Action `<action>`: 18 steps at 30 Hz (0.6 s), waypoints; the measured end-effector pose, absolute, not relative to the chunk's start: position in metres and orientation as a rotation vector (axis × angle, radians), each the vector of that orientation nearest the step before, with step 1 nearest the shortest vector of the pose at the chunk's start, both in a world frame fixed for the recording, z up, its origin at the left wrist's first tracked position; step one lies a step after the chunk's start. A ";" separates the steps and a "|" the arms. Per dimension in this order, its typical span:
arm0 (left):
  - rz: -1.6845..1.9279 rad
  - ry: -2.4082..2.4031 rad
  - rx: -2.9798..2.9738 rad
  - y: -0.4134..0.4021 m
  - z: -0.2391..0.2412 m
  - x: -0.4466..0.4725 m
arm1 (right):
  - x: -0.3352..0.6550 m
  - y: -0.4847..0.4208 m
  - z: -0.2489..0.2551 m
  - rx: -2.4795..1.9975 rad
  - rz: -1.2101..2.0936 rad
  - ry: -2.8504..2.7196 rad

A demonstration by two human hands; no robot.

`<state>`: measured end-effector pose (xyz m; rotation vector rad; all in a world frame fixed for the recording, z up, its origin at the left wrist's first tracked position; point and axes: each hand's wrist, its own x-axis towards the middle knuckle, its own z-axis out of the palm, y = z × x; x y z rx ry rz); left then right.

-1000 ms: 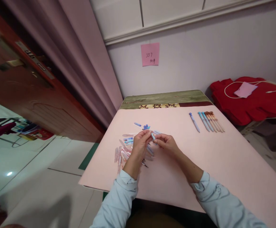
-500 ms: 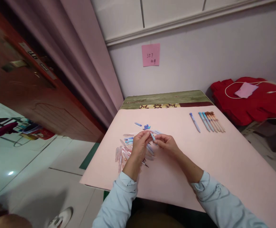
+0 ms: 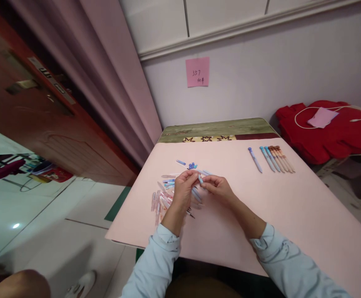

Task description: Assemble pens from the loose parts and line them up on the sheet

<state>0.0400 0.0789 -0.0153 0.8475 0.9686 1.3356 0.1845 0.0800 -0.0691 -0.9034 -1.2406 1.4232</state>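
Note:
Both my hands meet above the middle of the pink-covered table (image 3: 230, 236), pinching one small light-blue pen part (image 3: 200, 179). My left hand (image 3: 185, 186) has thumb and fingers closed on its upper end, which they mostly hide. The thumb and fingers of my right hand (image 3: 218, 188) grip it from the other side. Under and left of my left hand lie loose pen parts: pinkish clear barrels (image 3: 157, 203), blue pieces (image 3: 168, 183) and thin dark-tipped refills (image 3: 191, 214). Small blue caps (image 3: 192, 166) sit just beyond my fingers.
At the table's right back lie a purple-blue pen (image 3: 255, 159), light-blue pens (image 3: 267, 159) and several brown-topped pens (image 3: 282, 159) in a row. Red cloth (image 3: 323, 136) with a white cable is beyond the right edge. A wooden door (image 3: 59, 124) and curtain stand left. A person's knee (image 3: 25, 285) shows lower left.
The light-blue part has turned slightly between my fingers, and my hands have barely moved. At lower left the other person's knee has come further into view.

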 end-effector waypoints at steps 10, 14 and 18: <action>1.366 0.952 0.908 0.073 -0.020 0.034 | 0.184 0.080 -0.068 -0.908 1.374 -1.191; 1.264 0.960 0.945 0.066 -0.029 0.038 | 0.183 0.079 -0.069 -0.902 1.426 -1.178; 1.276 0.989 0.779 0.064 -0.028 0.042 | 0.182 0.076 -0.064 -0.902 1.464 -1.163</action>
